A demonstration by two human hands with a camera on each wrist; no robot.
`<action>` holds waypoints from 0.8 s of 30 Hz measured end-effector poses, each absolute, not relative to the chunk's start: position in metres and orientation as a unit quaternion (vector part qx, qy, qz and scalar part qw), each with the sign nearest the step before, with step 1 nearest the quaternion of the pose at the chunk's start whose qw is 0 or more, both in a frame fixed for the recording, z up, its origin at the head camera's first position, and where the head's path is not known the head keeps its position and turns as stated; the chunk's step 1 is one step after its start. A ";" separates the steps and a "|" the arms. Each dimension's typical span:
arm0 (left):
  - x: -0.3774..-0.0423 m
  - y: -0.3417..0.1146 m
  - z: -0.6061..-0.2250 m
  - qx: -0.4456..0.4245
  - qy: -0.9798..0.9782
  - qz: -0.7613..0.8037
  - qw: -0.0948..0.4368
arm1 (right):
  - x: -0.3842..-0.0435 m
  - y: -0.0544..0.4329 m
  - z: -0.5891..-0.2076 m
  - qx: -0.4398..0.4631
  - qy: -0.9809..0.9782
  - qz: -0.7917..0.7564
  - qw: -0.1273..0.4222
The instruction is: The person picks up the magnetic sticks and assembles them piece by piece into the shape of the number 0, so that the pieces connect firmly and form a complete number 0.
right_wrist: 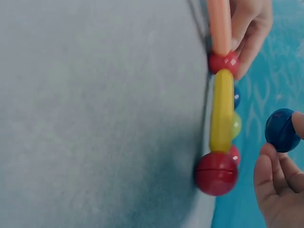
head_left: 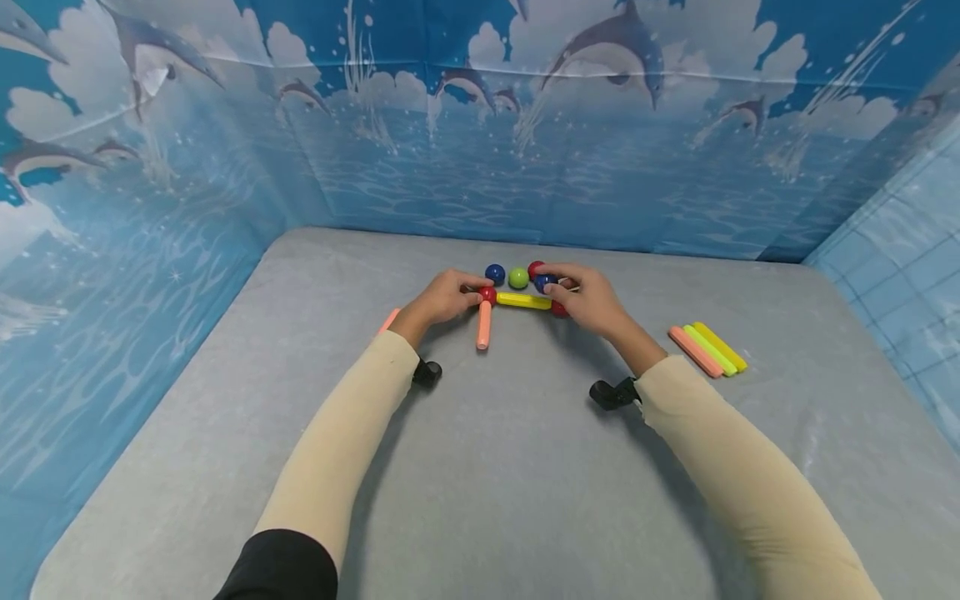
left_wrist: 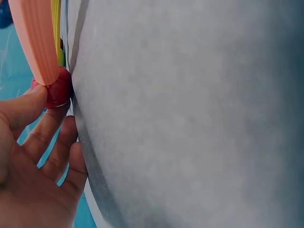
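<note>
The left hand (head_left: 447,297) pinches a red ball (head_left: 487,296) between thumb and fingers; from it an orange rod (head_left: 483,327) points back toward the person, and a yellow rod (head_left: 525,301) spans between the hands to a second red ball (right_wrist: 216,174) just beside the right hand (head_left: 592,300). That hand holds a dark blue ball (right_wrist: 281,130) in its fingertips, apart from the yellow rod. Beyond the yellow rod, between the hands, sit another blue ball (head_left: 495,273) and a green ball (head_left: 518,277); three rods (head_left: 707,350) lie right of the right hand
</note>
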State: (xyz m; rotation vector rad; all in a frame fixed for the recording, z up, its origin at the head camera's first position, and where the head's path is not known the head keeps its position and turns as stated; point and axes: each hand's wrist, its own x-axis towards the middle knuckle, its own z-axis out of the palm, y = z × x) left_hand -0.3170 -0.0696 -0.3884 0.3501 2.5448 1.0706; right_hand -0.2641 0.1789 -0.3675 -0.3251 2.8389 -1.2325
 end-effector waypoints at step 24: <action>-0.320 -0.071 -0.391 0.143 0.905 0.366 0.164 | -0.190 0.146 -0.378 -0.218 0.903 -0.366 0.042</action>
